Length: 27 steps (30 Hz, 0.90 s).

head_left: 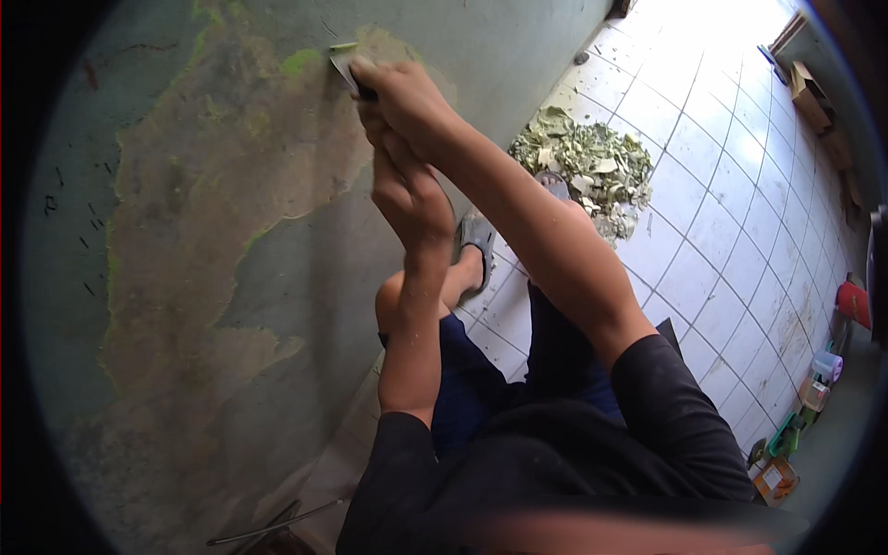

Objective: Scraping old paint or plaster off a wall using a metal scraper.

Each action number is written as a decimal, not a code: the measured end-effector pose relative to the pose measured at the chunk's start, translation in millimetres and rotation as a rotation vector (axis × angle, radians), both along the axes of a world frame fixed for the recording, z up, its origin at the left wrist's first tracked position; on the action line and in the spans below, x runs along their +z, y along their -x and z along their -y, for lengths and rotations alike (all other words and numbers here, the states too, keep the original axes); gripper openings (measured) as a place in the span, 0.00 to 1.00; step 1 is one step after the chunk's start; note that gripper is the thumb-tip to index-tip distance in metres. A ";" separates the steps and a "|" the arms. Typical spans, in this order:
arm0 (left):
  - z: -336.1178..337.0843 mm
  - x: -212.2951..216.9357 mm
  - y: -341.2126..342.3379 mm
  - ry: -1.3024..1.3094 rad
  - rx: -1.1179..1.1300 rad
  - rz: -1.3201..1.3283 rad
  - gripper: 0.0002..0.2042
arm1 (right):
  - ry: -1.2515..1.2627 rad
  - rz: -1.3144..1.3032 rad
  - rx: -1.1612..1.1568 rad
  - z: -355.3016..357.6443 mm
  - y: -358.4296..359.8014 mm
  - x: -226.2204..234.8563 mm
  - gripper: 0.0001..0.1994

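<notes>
Two hands: right hand (407,92) grasps one flat metal scraper (344,63) against the grey-green painted wall (277,259); left hand (407,199) clenched just below; one pile of paint flakes (583,166) right

Daylight from upper right w/ glare on floor tiles (703,55), wall (277,231) dimmer, fisheye edges dark, bottom blurred

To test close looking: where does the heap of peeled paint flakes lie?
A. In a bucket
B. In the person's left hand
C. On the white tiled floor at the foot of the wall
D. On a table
C: the heap of paint flakes rests on the white tiled floor beside the wall.
</notes>
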State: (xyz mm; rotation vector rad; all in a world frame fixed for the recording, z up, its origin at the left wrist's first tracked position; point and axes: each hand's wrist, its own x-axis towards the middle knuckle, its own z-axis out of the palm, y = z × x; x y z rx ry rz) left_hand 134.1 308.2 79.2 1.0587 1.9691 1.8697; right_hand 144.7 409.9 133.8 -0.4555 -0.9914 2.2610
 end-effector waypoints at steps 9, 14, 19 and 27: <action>-7.1 2.4 0.5 -0.152 0.061 -0.190 0.23 | 0.071 -0.014 0.000 -0.1 9.6 -0.2 0.19; -30.8 37.9 17.9 0.152 -0.060 -0.247 0.24 | -0.001 -0.152 -0.066 -38.5 9.0 19.8 0.20; -8.4 4.3 -4.3 -0.008 0.043 -0.064 0.22 | 0.087 -0.004 0.040 -10.5 4.7 -6.0 0.19; -17.4 12.7 5.6 0.029 0.027 -0.066 0.24 | 0.000 0.001 -0.093 -15.5 10.7 2.7 0.19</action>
